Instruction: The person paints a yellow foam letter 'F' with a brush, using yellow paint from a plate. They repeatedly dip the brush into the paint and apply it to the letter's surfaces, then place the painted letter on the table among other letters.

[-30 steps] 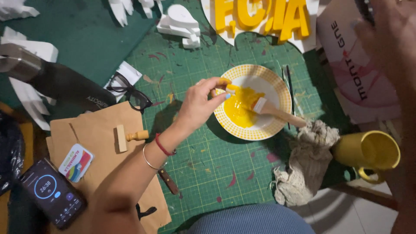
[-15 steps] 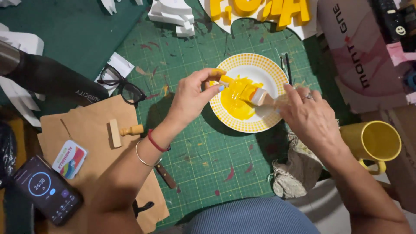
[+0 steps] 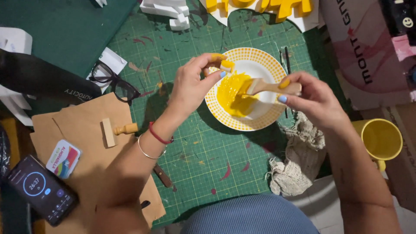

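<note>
Painting step: left hand pinches small piece over plate, right hand grips brush loading yellow paint; next needs a steady stroke on piece.

Small white foam piece, partly coated yellow, pinched above the plate's left rim. Flat wooden-handled paintbrush, bristles loaded with yellow paint, lying nearly level over the white plate with yellow dotted rim, probably touching the paint pool.
</note>
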